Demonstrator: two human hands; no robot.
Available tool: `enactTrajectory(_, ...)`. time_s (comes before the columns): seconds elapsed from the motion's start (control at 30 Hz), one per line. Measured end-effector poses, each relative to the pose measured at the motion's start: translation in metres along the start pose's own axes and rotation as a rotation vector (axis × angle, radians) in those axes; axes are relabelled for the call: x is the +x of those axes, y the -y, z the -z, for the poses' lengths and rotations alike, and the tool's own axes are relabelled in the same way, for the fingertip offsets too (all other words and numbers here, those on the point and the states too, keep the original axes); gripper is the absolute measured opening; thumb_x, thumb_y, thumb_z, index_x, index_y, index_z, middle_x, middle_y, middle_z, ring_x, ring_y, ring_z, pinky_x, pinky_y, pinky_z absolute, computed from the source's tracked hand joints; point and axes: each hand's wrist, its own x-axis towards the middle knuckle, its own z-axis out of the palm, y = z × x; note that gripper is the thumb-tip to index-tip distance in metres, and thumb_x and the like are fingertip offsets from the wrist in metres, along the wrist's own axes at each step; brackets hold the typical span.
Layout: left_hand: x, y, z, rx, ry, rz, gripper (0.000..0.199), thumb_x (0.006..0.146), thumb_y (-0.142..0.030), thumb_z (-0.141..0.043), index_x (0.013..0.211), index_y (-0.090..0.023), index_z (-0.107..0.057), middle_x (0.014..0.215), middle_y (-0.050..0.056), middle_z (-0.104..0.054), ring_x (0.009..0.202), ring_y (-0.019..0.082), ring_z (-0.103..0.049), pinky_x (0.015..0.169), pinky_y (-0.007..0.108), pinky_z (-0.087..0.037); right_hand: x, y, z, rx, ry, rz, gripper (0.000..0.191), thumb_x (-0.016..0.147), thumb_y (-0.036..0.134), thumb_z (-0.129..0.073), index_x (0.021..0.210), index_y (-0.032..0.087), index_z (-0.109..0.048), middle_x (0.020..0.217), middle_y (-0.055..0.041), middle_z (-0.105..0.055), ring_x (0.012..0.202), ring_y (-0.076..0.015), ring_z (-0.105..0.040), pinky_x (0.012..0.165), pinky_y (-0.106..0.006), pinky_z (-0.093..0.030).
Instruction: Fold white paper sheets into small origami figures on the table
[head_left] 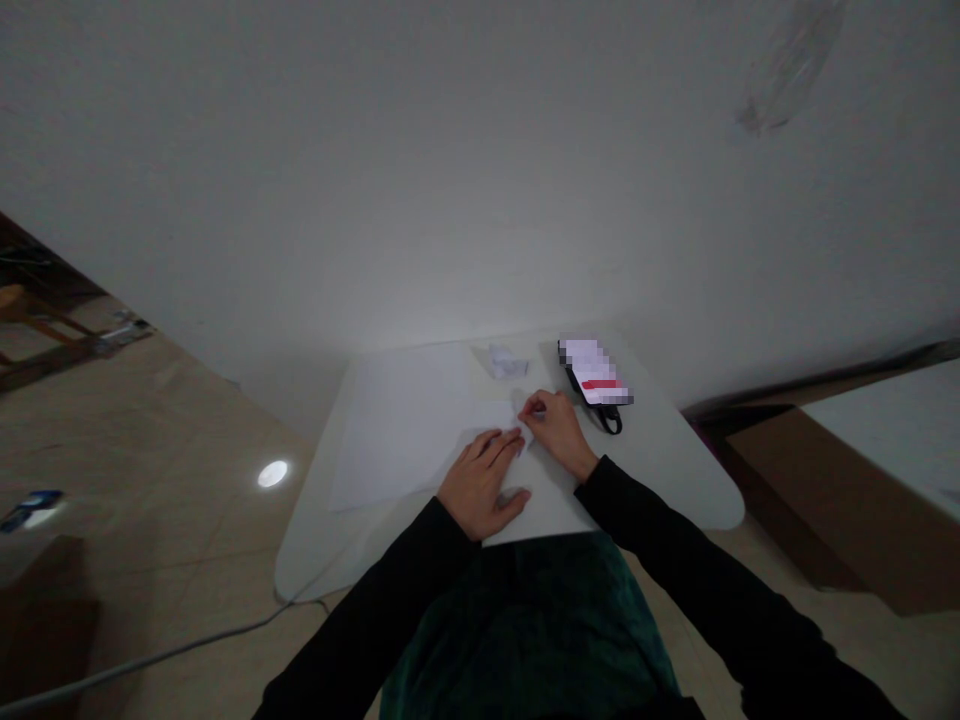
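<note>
My left hand [484, 485] lies flat over white paper [496, 412] near the middle of the table, fingers stretched out and thumb apart. Just right of those fingertips, my right hand [553, 425] is closed in a pinch at the paper's right edge. The pinched part is small and mostly hidden by the fingers. A larger white sheet [405, 420] is spread to the left of both hands. Beyond them, a small crumpled piece of paper [508, 361] rests on the tabletop.
A phone [596, 372] with a black strap lies at the right on the white table [675, 480]. The wall [480, 180] rises directly behind the table. A grey cable [180, 652] crosses at lower left. Cardboard [840, 490] stands at the right.
</note>
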Motion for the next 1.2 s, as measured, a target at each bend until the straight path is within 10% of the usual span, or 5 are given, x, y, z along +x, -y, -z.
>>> enactTrajectory(0.87, 0.0, -0.005, -0.003, 0.03, -0.013, 0.068, 0.065, 0.078, -0.041, -0.057, 0.134, -0.014, -0.04, 0.139, 0.013, -0.043, 0.127, 0.031, -0.035, 0.102, 0.048, -0.035, 0.001, 0.001, 0.0, -0.02, 0.019, 0.061, 0.005, 0.077, 0.022, -0.064, 0.077, 0.018, -0.061, 0.076, -0.0054, -0.064, 0.085, -0.0225, -0.055, 0.08, -0.037, -0.042)
enactTrajectory(1.03, 0.008, -0.001, 0.003, 0.026, -0.009, 0.042, 0.055, 0.075, -0.038, -0.06, 0.124, -0.013, -0.05, 0.13, 0.012, -0.051, 0.117, 0.029, -0.043, 0.101, 0.045, -0.037, -0.014, 0.007, 0.013, -0.253, -0.115, 0.224, 0.019, 0.089, 0.03, -0.051, 0.097, 0.017, -0.064, 0.099, -0.0113, -0.063, 0.1, -0.027, -0.049, 0.088, -0.045, -0.038)
enactTrajectory(1.2, 0.023, 0.02, 0.016, -0.003, 0.07, -0.107, 0.035, 0.081, -0.02, -0.05, 0.114, -0.015, -0.056, 0.122, 0.012, -0.056, 0.109, 0.024, -0.05, 0.098, 0.041, -0.039, -0.048, 0.009, 0.027, -0.435, 0.018, 0.381, 0.029, 0.091, 0.016, -0.041, 0.112, 0.014, -0.06, 0.12, -0.0159, -0.055, 0.113, -0.0279, -0.046, 0.091, -0.044, -0.04)
